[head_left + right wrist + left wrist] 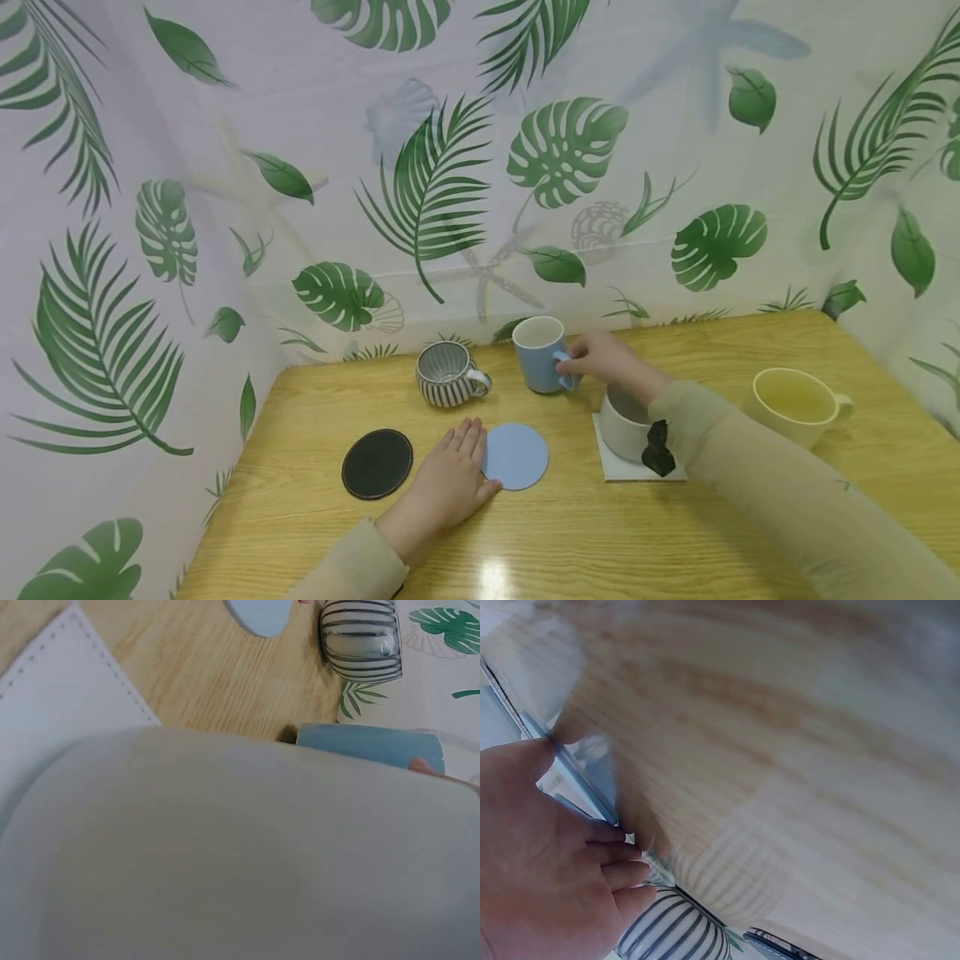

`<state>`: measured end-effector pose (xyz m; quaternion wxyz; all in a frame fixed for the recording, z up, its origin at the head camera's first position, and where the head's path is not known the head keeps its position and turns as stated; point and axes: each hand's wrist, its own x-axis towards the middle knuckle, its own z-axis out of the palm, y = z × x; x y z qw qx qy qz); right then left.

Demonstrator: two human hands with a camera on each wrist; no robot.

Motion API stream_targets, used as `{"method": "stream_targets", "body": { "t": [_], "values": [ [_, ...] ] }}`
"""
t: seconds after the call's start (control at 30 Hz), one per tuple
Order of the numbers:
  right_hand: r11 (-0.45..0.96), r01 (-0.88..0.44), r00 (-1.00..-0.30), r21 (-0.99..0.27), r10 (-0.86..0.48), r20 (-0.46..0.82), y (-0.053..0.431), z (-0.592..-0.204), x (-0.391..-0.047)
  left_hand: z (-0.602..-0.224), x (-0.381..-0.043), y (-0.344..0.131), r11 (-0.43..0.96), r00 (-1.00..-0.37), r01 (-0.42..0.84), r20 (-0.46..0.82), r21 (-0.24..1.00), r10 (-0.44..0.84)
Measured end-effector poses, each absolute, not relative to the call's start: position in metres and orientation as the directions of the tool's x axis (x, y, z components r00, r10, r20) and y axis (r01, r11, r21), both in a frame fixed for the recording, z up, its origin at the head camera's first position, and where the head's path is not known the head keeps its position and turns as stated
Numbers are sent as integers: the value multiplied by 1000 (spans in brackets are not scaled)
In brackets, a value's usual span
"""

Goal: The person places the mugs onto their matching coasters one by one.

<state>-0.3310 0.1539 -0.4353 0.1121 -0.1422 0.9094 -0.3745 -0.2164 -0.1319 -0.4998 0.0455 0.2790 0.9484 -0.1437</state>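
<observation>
Two hands are working here: the left hand (448,477) is resting at the near-left edge of the light blue disc (517,456), fingers stretching out straight and close together with the thumb standing apart, while the black disc (377,464) is lying to its left. Over at the back of the table (562,533), the right hand (606,360) is pinching the blue mug (537,365) by its handle, and that mug is standing upright between the striped cup (447,392) and the white cup (624,433), which is sitting on a white square mat (624,472)!
</observation>
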Motion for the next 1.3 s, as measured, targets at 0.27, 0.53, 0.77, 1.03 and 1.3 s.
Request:
{"method": "stream_targets", "body": {
  "t": [0.27,0.53,0.77,1.03,1.3],
  "values": [
    [607,-61,-946,-792,-289,-149,157,-433,-336,-500,-217,-132,813,-844,536,-179,-228,506],
    [546,-12,-941,-837,-289,-175,156,-429,-337,-499,-217,-133,818,-845,533,-184,-217,502],
    [526,16,-947,-850,-265,-182,158,-425,-335,-499,-217,-134,816,-842,537,-189,-212,505],
    [393,57,-953,-918,-253,-167,160,-422,-335,-496,-215,-134,813,-841,538,-195,-220,504],
    [253,40,-968,-967,-230,-101,164,-423,-335,-491,-215,-133,809,-837,546,-191,-219,513]
  ]
}}
